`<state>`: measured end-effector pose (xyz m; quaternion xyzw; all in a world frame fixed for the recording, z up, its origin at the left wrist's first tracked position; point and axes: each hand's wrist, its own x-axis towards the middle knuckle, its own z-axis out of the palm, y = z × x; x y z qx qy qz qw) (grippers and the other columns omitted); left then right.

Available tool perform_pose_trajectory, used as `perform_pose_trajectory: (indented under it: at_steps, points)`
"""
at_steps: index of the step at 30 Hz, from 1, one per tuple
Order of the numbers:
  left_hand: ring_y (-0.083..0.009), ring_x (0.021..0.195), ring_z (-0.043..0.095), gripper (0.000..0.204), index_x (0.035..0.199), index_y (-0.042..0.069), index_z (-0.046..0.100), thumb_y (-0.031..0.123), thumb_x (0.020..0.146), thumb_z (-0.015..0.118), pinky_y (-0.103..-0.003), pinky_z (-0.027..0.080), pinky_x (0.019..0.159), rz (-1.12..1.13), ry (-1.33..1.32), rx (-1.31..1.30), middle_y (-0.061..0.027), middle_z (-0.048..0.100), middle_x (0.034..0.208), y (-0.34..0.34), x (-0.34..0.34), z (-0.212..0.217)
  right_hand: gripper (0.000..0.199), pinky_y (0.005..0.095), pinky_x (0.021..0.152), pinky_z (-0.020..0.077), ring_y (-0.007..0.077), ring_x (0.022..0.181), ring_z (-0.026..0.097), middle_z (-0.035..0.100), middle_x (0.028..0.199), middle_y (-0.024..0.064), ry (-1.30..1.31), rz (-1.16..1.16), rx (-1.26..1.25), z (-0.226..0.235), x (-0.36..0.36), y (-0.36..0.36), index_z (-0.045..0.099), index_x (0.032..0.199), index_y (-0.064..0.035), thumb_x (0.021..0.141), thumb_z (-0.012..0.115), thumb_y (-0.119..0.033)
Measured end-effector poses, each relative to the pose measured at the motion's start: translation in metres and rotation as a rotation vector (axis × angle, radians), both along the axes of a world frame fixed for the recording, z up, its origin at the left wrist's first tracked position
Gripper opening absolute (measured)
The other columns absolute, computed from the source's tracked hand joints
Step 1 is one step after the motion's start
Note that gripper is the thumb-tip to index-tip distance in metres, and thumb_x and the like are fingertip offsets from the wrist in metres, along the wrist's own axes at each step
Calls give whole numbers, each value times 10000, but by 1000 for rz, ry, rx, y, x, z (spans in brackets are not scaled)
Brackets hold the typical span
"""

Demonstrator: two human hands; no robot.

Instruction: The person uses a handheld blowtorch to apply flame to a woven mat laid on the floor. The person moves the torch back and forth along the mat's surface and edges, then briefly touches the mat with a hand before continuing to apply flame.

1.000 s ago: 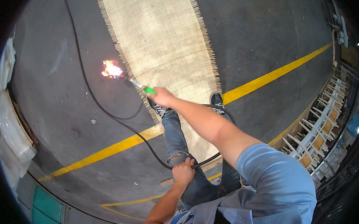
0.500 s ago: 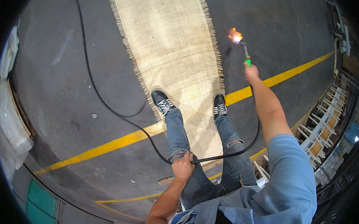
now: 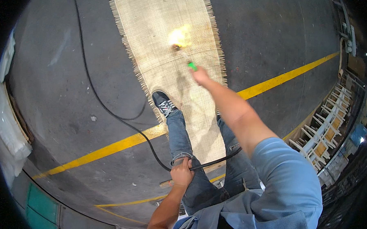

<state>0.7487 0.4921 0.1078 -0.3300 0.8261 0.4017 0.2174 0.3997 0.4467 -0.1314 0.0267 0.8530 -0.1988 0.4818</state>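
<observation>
Swung leftward, right hand flames torch over fringed woven mat.

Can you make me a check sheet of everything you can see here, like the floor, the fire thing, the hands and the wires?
Surface: dark grey floor with yellow painted lines.
Job's things: long woven mat with frayed edges on the floor; torch with a green handle, its flame over the mat.
Clutter: small pale scrap on the floor.
Hands: right hand stretched out, grip on the torch; left hand holds the black hose by the knee.
Cables: the hose runs in a curve across the floor.
Surroundings: white frames stacked at right; white bundles at left.
</observation>
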Motion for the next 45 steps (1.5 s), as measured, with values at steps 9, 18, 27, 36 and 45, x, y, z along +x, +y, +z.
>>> perform_pose_trajectory:
  at_steps: [9,18,27,36,45]
  points:
    - [-286,495,602,114,889,134,597,194,811,656,-411,470,501,-2,-59,-25,-96,584,556,13,-16,-12,441,459,844,494,358,947,647,664,984,215,-206,442,-275,69,125,-116,610,1043,-33,919,555,-453]
    - [-262,437,568,156,756,126,555,215,865,622,-390,440,461,-37,75,-64,-58,552,513,22,-27,-25,422,453,869,487,352,1001,638,662,1091,194,-53,208,50,34,14,0,611,1167,-57,916,572,-393]
    - [-272,502,606,93,816,141,589,188,783,663,-405,460,478,-48,28,-6,-73,594,574,32,-32,-26,532,459,846,484,388,971,647,670,1022,239,437,19,468,80,-119,253,641,1076,23,885,616,-473]
    - [-260,469,580,157,746,138,562,230,859,621,-400,445,461,-13,53,-65,-56,571,541,57,-22,-30,440,434,660,499,291,765,667,674,800,147,539,-65,341,75,-135,254,666,1000,-23,892,626,-448]
    - [-261,474,584,181,736,140,565,246,873,617,-400,445,462,16,-2,-64,-62,575,543,67,-5,-28,464,448,920,471,354,1058,623,647,1129,215,-63,209,102,24,46,86,593,1186,-23,907,575,-393]
